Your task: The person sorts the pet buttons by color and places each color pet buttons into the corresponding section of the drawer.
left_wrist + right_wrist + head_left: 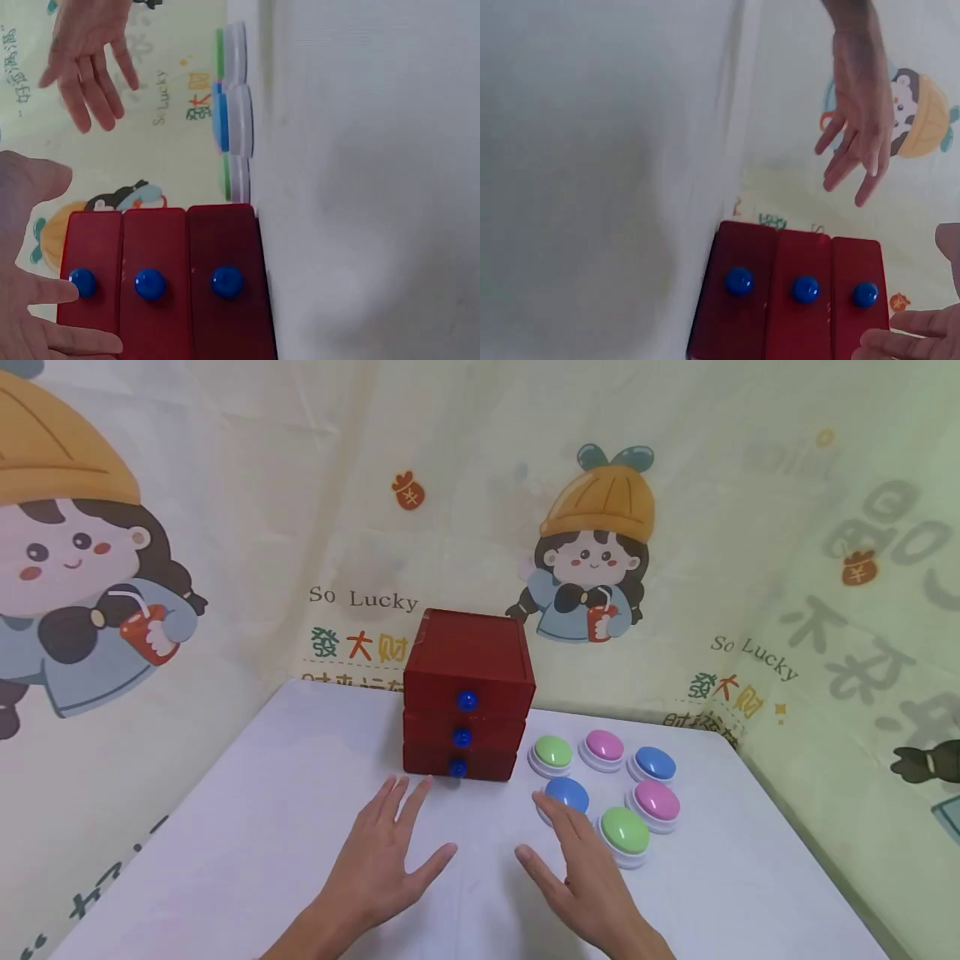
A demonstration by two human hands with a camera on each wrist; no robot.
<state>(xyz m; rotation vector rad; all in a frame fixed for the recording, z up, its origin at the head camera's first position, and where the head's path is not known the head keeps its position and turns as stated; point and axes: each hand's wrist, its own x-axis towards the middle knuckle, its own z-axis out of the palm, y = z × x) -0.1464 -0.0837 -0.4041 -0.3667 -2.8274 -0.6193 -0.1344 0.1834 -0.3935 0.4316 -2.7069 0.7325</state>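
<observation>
A red box of three stacked drawers (468, 693) with blue round knobs stands at the back middle of the white table. All its drawers look pushed in. My left hand (378, 860) hovers in front of the box, fingers spread, holding nothing. To its right my right hand (581, 877) hangs over the table with straight fingers, also holding nothing. Its fingertips overlap a blue push button (567, 796) in the head view; the wrist views show the hands raised above the table. A green push button (625, 831) lies just right of the right hand.
Beyond these, on the right half of the table (285, 793), sit another green button (553, 752), two pink buttons (604, 746) and a second blue button (655, 763), each on a white base. A printed cloth (465, 552) hangs behind the table and at its sides.
</observation>
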